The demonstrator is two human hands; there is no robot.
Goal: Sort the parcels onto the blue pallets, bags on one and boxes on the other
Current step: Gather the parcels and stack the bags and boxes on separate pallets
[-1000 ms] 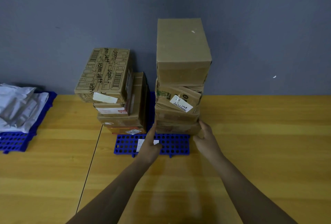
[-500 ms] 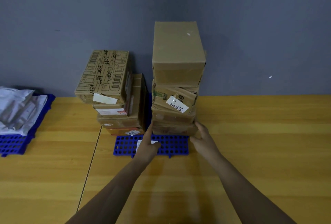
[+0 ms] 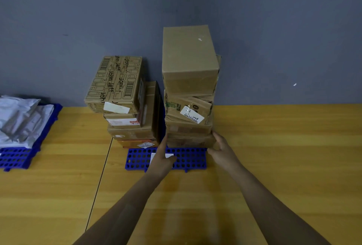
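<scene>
Two stacks of cardboard boxes stand on a blue pallet against the wall. The left stack is topped by a printed "John Jeff" box. The taller right stack carries a plain box on top. My left hand lies flat against the left side of the right stack's bottom box, fingers straight. My right hand presses on that box's right corner. Grey plastic bags lie piled on a second blue pallet at the far left.
Both pallets sit on a wooden table with a seam running front to back. A grey wall stands right behind the stacks. A white label lies on the centre pallet near my left hand.
The right stack has slid a little to the left on the pallet, narrowing the gap to the left stack. Both hands moved with it, still at its base.
</scene>
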